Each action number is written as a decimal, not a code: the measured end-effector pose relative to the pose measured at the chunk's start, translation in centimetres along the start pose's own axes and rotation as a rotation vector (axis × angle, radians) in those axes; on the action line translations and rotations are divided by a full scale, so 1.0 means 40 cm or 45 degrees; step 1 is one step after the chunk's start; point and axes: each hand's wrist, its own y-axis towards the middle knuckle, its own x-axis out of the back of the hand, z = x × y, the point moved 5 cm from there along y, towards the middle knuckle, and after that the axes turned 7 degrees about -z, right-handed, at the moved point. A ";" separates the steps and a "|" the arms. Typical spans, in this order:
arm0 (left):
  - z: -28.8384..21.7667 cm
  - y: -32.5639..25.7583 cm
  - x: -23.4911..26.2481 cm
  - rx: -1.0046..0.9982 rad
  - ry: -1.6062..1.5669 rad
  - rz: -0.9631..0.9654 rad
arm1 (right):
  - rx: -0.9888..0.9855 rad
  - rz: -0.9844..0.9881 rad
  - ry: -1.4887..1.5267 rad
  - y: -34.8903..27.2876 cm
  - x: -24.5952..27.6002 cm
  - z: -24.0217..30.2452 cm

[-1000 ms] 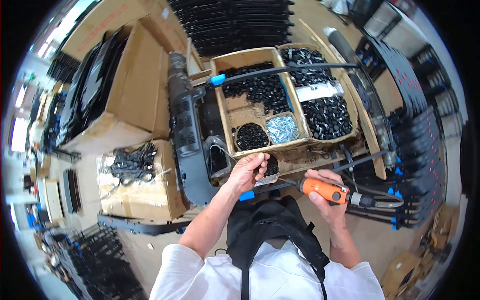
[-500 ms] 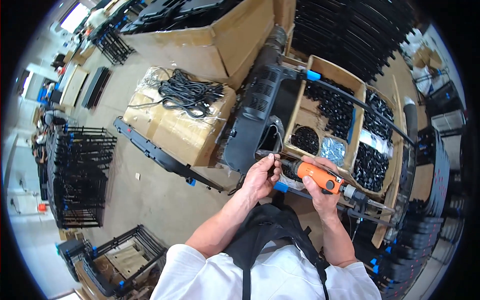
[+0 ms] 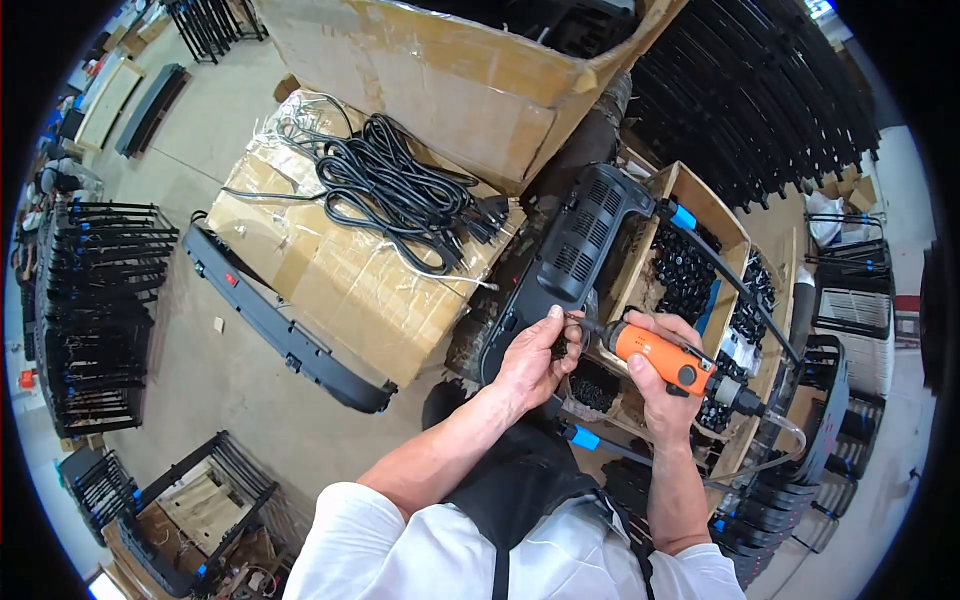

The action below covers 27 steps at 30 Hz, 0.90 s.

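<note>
My right hand (image 3: 665, 390) is wrapped round an orange air screwdriver (image 3: 652, 352), which lies nearly level with its nose toward the left. At that nose, my left hand (image 3: 540, 362) is closed, thumb and forefinger pinched by the bit; what they hold is too small to make out. Just beyond the left fingers lies a black plastic housing (image 3: 585, 235) with slotted vents, its near end partly behind my hand. A clear air hose (image 3: 795, 432) curves from the back of the screwdriver.
Wooden bins (image 3: 735, 225) of small black parts stand right of the housing, crossed by a black tube with blue ends (image 3: 684, 216). Coiled black cables (image 3: 390, 185) lie on a carton (image 3: 345, 320). A curved black panel (image 3: 290, 330) leans there. A large box (image 3: 450, 95) stands behind.
The view has shifted, bringing the carton and cables closer. Both hands remain together at the screwdriver's nose, now nearer the housing's vented part in the picture. The grips look the same.
</note>
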 end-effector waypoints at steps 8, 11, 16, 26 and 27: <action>-0.021 0.043 0.082 -0.078 0.188 -0.048 | -0.056 0.098 -0.275 0.201 -0.150 -0.016; -0.010 0.030 0.084 -0.054 0.210 -0.020 | -0.068 0.130 -0.277 0.232 -0.178 -0.044; 0.012 0.015 0.105 -0.031 0.348 0.043 | -0.065 0.195 -0.295 0.244 -0.210 -0.082; 0.014 0.018 0.107 -0.031 0.451 0.065 | 0.021 0.329 -0.509 0.253 -0.256 -0.083; 0.018 0.022 0.112 -0.036 0.444 0.064 | 0.055 0.320 -0.509 0.252 -0.262 -0.077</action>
